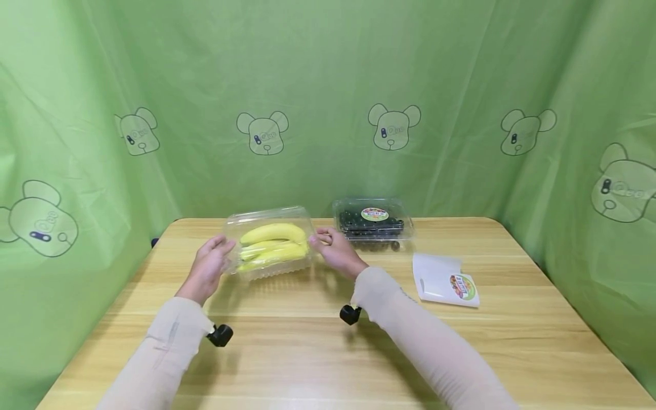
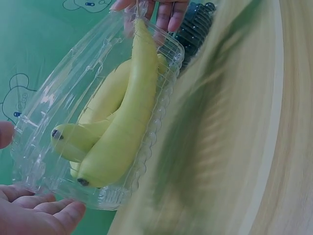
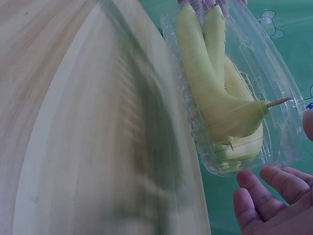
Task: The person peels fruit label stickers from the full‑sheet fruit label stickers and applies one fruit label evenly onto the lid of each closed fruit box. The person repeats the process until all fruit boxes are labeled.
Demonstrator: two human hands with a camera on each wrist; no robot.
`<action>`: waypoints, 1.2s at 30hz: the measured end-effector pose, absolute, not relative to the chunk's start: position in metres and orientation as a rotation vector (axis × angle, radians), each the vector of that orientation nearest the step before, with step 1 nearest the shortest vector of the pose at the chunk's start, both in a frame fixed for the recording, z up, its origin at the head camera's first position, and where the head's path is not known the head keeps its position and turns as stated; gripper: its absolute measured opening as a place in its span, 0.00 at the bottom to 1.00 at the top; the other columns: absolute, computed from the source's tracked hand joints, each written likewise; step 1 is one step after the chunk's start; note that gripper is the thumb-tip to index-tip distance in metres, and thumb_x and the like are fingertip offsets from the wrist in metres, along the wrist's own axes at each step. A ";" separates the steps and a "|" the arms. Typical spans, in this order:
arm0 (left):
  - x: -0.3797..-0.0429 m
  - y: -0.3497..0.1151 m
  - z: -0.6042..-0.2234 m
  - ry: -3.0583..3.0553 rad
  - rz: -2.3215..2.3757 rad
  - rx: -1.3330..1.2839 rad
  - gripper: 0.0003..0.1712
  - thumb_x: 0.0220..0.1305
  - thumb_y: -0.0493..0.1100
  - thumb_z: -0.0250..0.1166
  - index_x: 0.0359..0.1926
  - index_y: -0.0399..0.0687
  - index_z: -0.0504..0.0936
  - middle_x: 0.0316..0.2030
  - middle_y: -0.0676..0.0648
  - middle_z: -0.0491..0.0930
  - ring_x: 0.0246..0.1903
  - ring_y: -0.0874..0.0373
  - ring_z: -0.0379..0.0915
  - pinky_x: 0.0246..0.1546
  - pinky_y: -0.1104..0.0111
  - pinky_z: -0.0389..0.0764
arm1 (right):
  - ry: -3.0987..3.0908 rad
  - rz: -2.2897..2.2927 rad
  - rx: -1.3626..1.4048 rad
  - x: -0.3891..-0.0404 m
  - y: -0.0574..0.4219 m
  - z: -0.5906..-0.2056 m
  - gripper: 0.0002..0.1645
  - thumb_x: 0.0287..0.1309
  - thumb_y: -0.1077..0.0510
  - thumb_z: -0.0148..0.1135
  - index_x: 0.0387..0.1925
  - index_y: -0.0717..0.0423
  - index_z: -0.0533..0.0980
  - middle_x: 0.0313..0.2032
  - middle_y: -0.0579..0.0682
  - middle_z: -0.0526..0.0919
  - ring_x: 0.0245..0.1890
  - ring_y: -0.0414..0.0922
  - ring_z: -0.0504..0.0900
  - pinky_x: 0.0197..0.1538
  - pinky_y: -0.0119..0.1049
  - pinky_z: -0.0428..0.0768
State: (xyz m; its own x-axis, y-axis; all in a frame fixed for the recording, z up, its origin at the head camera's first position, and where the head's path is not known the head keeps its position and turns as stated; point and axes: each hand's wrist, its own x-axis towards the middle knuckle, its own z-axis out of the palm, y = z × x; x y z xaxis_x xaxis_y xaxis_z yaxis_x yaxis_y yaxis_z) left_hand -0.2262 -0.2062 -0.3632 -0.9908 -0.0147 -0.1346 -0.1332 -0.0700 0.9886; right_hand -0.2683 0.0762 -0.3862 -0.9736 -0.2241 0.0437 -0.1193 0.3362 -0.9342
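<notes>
Clear plastic forms the ribbed box (image 1: 271,215); my left grip (image 1: 207,266) and right grip (image 1: 339,251) pinch its ends. Curved yellow bananas (image 1: 275,232) lie inside.

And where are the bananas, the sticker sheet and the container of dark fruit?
Bananas (image 2: 136,107): left wrist view, middle of the front banana.
Sticker sheet (image 1: 441,279): head view, bare white middle.
Container of dark fruit (image 1: 408,226): head view, right wall.

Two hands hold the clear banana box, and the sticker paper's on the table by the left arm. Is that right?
Wrong arm: the head view shows the sticker paper on the table by the right arm. The left hand and right hand hold the clear banana box.
</notes>
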 end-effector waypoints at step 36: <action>-0.223 -0.176 -0.350 2.036 2.260 -0.033 0.39 0.73 0.39 0.52 0.75 0.35 0.41 0.75 0.37 0.39 0.73 0.44 0.41 0.72 0.54 0.50 | 2.543 -1.801 -0.359 -0.252 0.118 -0.373 0.31 0.68 0.50 0.58 0.64 0.64 0.65 0.60 0.61 0.75 0.61 0.55 0.73 0.62 0.48 0.73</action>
